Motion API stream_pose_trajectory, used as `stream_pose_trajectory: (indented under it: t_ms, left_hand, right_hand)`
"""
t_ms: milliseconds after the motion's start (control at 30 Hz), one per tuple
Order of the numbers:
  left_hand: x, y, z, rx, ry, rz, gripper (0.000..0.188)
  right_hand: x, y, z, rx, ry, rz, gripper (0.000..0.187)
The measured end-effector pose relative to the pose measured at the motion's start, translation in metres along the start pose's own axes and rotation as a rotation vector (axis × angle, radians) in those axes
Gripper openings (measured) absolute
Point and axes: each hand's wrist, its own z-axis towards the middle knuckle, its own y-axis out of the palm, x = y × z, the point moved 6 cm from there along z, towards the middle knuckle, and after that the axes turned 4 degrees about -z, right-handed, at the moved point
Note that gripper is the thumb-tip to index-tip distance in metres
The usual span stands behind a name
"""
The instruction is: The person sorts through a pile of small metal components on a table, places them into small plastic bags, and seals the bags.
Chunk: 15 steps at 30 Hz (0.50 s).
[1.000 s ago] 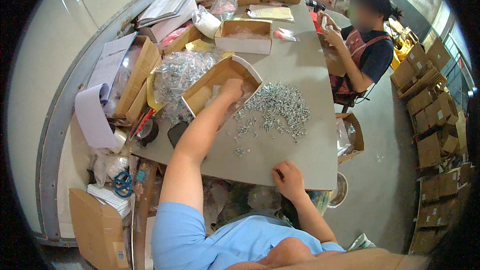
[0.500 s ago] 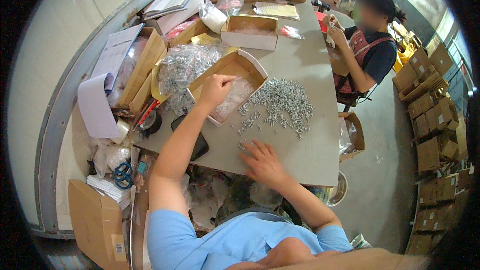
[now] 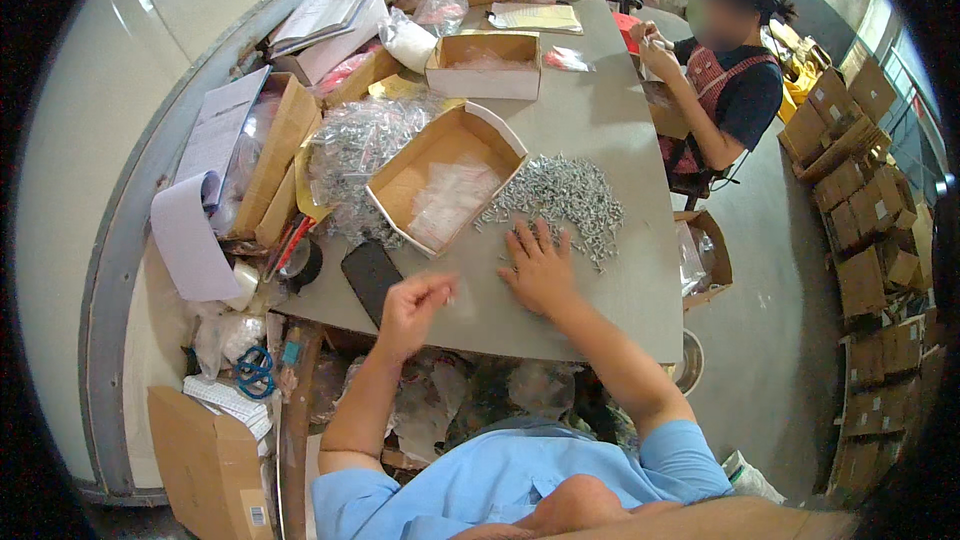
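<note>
The desk's [image 3: 640,285] near edge runs almost straight from left to right, with both bare forearms reaching over it. The left hand [image 3: 410,315] is raised near that edge, forearm angled up from the near left, its fingers curled in and pinching a blurred, see-through piece of plastic [image 3: 457,290] that points to the right. The right hand [image 3: 542,276] holds nothing: it lies palm down, fingers spread and pointing far and slightly left, the tips at the near side of the loose screws. An open strip of desk separates the two hands.

Just beyond the left hand is a black phone [image 3: 368,275], its long axis slanting from far left to near right. Farther right, the silver screws [image 3: 570,195] form a broad heap, the single ones pointing every way; to its right, open surface runs out to the desk's right edge. Touching or just beside the heap's left side sits an open-topped cardboard box [image 3: 425,155], long axis from near left to far right, with flat clear bags [image 3: 455,190] stacked toward its near side. A mound of filled bags [image 3: 360,145] crowds its left side. Beyond stands a white-sided box [image 3: 480,86], long axis left to right, and beyond that some papers [image 3: 535,18].
</note>
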Motion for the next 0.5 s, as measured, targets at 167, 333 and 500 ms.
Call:
stream_pose_trajectory:
  t_ms: [167, 333, 500]
  left_hand:
    - [-0.039, 0.032, -0.063, -0.062, -0.290, -0.174, 0.012]
    - [-0.077, 0.047, -0.107, -0.108, -0.370, -0.328, 0.010]
    - [-0.095, 0.054, -0.129, 0.013, -0.580, -0.258, 0.014]
  right_hand:
    - [0.015, -0.016, -0.056, -0.072, 0.032, -0.001, 0.070]
    - [0.021, -0.031, -0.099, -0.099, 0.234, 0.077, 0.078]
    - [0.018, -0.027, -0.094, -0.089, 0.192, 0.108, 0.078]
